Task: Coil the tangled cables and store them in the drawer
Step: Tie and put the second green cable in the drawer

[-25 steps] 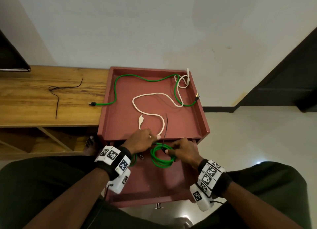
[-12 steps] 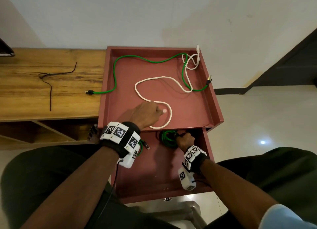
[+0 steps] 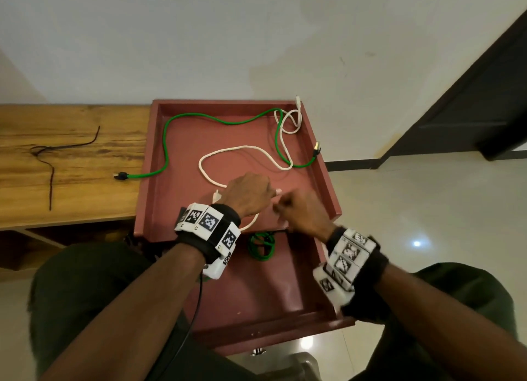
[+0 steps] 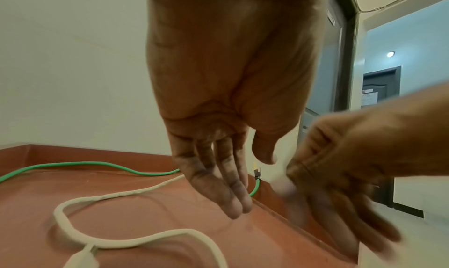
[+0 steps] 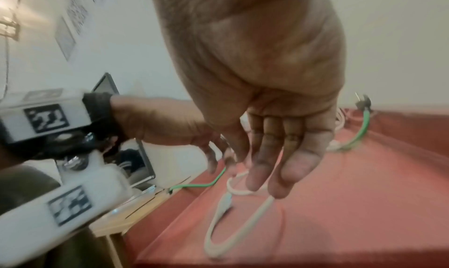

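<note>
Plain off-white wall (image 3: 256, 38); glossy pale tiled floor (image 3: 427, 209); wooden side table (image 3: 71, 181); dark door frame (image 3: 470, 95).

– What do you see on the red top?

– You have a white cable (image 3: 245, 149) lying in loose loops. A long green cable (image 3: 219, 121) snakes around it, and one end hangs onto the wooden shelf.

– And in the drawer (image 3: 265, 292)?

– It is pulled open. One green cable coil (image 3: 261, 246) lies inside, near the back.
</note>
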